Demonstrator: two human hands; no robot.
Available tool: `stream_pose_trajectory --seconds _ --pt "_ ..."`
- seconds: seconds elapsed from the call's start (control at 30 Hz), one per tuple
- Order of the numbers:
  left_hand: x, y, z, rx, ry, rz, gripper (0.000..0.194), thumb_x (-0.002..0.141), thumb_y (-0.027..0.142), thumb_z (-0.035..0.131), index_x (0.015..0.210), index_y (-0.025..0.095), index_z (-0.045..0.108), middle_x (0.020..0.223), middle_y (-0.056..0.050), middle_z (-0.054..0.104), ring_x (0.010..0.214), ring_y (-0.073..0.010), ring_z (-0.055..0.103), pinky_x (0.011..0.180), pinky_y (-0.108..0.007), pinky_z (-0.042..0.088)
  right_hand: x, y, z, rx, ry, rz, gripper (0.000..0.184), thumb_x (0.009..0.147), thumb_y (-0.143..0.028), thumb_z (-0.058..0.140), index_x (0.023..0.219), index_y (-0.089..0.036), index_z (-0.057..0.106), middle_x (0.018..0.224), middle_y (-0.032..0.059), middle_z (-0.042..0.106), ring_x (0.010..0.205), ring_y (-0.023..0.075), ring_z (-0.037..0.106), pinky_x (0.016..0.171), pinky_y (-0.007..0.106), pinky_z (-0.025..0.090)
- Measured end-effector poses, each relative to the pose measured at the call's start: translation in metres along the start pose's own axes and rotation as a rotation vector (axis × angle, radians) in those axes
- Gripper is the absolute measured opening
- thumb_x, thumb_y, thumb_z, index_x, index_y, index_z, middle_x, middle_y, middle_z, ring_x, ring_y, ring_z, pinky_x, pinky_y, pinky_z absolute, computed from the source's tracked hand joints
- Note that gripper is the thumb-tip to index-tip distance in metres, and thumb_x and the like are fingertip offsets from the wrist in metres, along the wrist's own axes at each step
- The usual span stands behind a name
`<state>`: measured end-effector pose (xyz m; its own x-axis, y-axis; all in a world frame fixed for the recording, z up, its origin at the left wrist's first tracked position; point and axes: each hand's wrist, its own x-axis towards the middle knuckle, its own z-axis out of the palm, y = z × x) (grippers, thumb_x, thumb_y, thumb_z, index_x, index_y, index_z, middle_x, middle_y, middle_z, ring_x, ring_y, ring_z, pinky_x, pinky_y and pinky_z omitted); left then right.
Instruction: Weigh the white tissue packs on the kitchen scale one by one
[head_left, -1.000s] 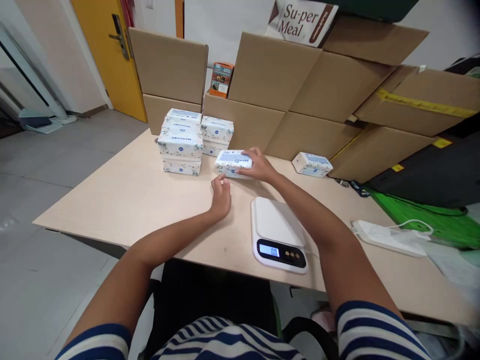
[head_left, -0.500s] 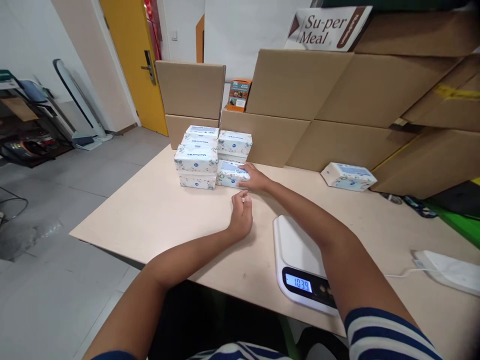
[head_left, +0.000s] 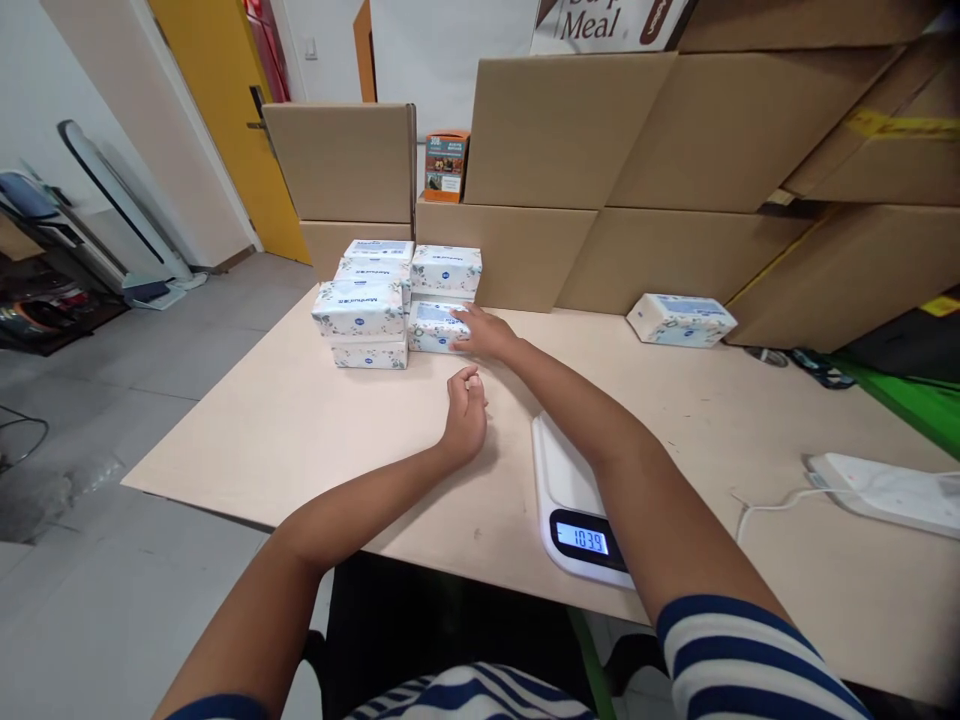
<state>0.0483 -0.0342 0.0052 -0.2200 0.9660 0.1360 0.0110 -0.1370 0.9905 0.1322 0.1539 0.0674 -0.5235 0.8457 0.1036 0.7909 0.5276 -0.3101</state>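
Note:
My right hand (head_left: 486,333) is closed around the right end of a white flowered tissue pack (head_left: 431,328), which rests on the table at the front of the right-hand stack. Directly behind that pack, another tissue pack (head_left: 448,268) sits higher up. To the left, a stack of similar packs (head_left: 360,310) stands against it, a top pack overhanging the one below slightly. My left hand (head_left: 466,415) hovers or rests just nearer to me, fingers curled in, with nothing visible in them. Under my right forearm lies a white digital scale (head_left: 559,470), its display lit with 103.9.
A single tissue pack (head_left: 682,320) lies at the right rear of the table (head_left: 300,430). Cardboard boxes (head_left: 540,255) line the back edge, with a small orange box (head_left: 446,167) on them. A white power strip (head_left: 885,490) and its cable lie on the right.
The camera view has shifted, so everything sits a little further left and most things higher. My right hand stays on the same tissue pack; my left hand remains curled beside it.

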Motion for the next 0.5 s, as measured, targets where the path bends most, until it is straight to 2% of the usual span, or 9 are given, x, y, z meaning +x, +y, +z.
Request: stream_pose_trajectory --seconds 0.1,0.27,0.5 --pt "0.001 0.0 0.0 0.0 0.001 -0.003 0.047 0.117 0.063 0.04 0.143 0.026 0.053 0.147 -0.015 0.057 0.104 -0.0208 0.068 0.099 -0.041 0.062 0.001 -0.014 -0.005 -0.05 0.013 0.024 0.084 0.096 -0.044 0.088 0.172 -0.023 0.056 0.182 0.0234 0.044 0.156 0.0518 0.056 0.125 0.064 0.053" --pt "0.001 0.0 -0.001 0.002 -0.005 -0.017 0.04 0.12 0.054 0.039 0.145 0.025 0.053 0.145 -0.014 0.057 0.102 -0.0192 0.068 0.1 -0.04 0.062 0.001 -0.032 -0.015 -0.148 0.014 0.053 0.073 0.098 -0.042 0.089 0.163 -0.022 0.063 0.169 0.025 0.053 0.155 0.0476 0.054 0.122 0.058 0.054" --pt "0.006 -0.005 -0.001 -0.008 0.009 -0.027 0.041 0.121 0.056 0.038 0.144 0.026 0.055 0.141 -0.012 0.058 0.097 -0.0162 0.067 0.097 -0.035 0.061 -0.001 -0.05 -0.018 -0.256 -0.026 0.137 0.073 0.102 -0.035 0.082 0.167 -0.016 0.056 0.169 0.0284 0.05 0.148 0.0437 0.061 0.114 0.051 0.057"
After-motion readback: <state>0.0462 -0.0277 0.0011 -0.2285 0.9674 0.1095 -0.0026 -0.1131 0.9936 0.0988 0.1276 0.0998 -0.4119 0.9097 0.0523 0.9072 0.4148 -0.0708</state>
